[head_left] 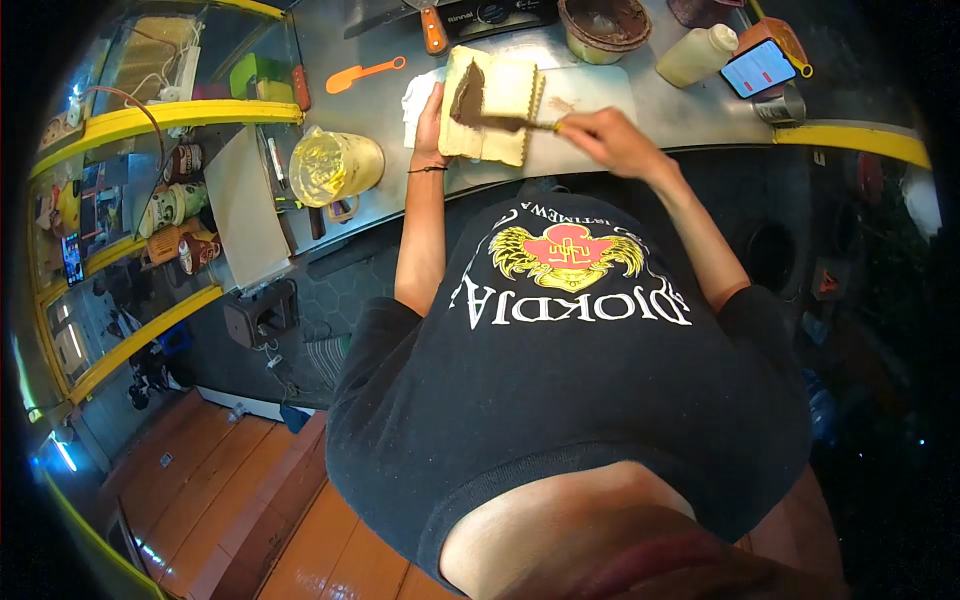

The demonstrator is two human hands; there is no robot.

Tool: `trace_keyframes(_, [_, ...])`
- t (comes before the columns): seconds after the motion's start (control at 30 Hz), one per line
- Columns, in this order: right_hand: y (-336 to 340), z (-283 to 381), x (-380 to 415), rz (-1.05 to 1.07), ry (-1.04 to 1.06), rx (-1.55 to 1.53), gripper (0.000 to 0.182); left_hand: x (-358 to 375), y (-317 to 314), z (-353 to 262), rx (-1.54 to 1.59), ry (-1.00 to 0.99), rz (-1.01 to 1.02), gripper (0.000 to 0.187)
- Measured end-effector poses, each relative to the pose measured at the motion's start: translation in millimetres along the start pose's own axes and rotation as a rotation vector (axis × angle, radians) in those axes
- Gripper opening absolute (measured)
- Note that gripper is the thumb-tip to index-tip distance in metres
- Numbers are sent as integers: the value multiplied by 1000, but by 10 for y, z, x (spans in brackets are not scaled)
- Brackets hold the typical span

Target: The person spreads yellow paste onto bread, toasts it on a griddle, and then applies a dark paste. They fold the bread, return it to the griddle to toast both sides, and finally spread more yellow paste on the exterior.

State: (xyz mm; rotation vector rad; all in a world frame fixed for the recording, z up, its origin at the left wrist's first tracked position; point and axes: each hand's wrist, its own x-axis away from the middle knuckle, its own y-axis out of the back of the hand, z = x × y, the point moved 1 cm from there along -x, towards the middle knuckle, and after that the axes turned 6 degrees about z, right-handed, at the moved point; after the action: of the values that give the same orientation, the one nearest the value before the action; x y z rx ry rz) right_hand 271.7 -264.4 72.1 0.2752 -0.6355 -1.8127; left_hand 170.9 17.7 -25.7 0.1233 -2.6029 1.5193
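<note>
My left hand [428, 130] grips the left edge of a pale slab of bread [510, 90] with ridged edges, opened out like a book. A thick smear of dark brown spread [468, 95], chocolate by its look, lies on its left half. In my right hand [612, 142] is a spreading knife [500, 122], its blade coated brown and resting on the bread near the smear. The fingers of that hand are closed round the handle, slightly blurred. White paper [412, 105] shows beneath the bread at its left.
Left on the metal counter stand a pitcher [340, 165] streaked with yellow and an orange spatula [365, 73]. A tub of brown spread [603, 28] sits at the back by a stove [490, 14]. Rightward are a squeeze bottle [697, 55], a phone [766, 68] and a can [780, 106].
</note>
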Motion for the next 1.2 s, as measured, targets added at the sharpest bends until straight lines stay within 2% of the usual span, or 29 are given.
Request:
trace_keyframes(0.07, [158,-122,-133,-28,-50,4,23,48,-74,-7,-126,-48,-32,50])
trace_keyframes(0.13, [210,-205,-301,-321,159,-43,28,142,-163,18,-59,-62,-14,50])
trace_keyframes(0.17, [199,-227,-347,-323,156,-42,28,161,-190,29,6,-75,3,50])
trace_keyframes(0.27, [101,-301,-480,52,93,-80,31,128,-189,62,-84,-97,-12,48])
trace_keyframes(0.3, [52,-325,-474,56,94,-80,31,125,-192,70,-127,-105,-32,48])
trace_keyframes(0.4, [-109,-400,-454,121,316,-179,35,101,-90,78,-49,-104,-26,45])
trace_keyframes(0.43, [-68,-343,-432,122,316,-179,35,92,-61,78,-47,-106,-32,45])
trace_keyframes(0.5, [32,-252,-393,254,-3,-306,34,90,3,85,-2,-99,-29,44])
trace_keyframes(0.57, [58,-363,-429,185,26,-383,33,94,41,85,32,-120,-25,44])
trace_keyframes(0.63, [168,-391,-471,-119,2,-303,31,103,-1,74,34,-129,53,45])
trace_keyframes(0.7, [254,-321,-481,-144,-23,-269,31,111,-129,85,-93,-158,-47,47])
trace_keyframes(0.8, [230,-284,-524,84,95,-57,30,96,-160,96,-107,-159,-13,48])
trace_keyframes(0.83, [145,-333,-515,82,91,-60,30,92,-160,106,-107,-154,-14,48])
trace_keyframes(0.9, [-83,-428,-508,202,309,-119,29,62,-174,106,-85,-162,-11,48])
trace_keyframes(0.97, [-56,-211,-378,287,253,-151,29,66,-207,90,-102,-150,-48,48])
trace_keyframes(1.07, [11,-257,-290,89,193,-210,26,94,-105,86,-32,-134,-59,47])
trace_keyframes(1.1, [41,-296,-295,94,195,-213,26,113,-68,90,-32,-136,-63,47])
trace_keyframes(1.17, [142,-310,-306,-146,-25,-259,26,158,-81,94,74,-145,79,48])
trace_keyframes(1.2, [90,-455,-386,-333,129,-121,27,174,-87,105,-63,-155,-47,48])
